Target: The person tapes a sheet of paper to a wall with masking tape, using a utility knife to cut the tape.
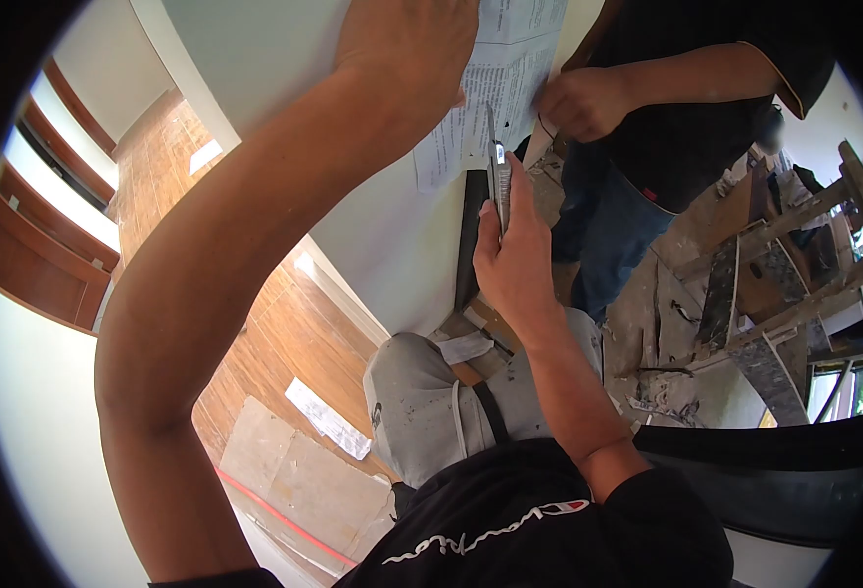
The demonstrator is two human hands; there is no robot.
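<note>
While gripping a utility knife (501, 186) in the right hand (518, 265), reaches up to printed paper (515, 73) with the left hand (402, 44)

Holds the hands apart, left above right. Closes the right hand around the handle of the utility knife, pointing the blade up in front of the printed paper. Cannot tell whether touching the paper with the blade. Has the paper against the upper part of a pale panel (383, 240), by its right edge. Places the left hand at the left part of the paper, partly cut off by the top of the view; cannot tell whether open or clamped on anything.

Works beside a co-worker (681, 147) in dark shirt and jeans, past the panel's right edge, with one curled hand (583, 103) close to the paper's right edge. Wears a black shirt (539, 529) with white lettering and grey trousers (422, 402). Has a flat, worn sheet (299, 465) and a white strip (329, 418) at the left, low down, by the wood-look floor (265, 363). Shows a wooden stand (789, 235) at the far right, behind the co-worker.
</note>
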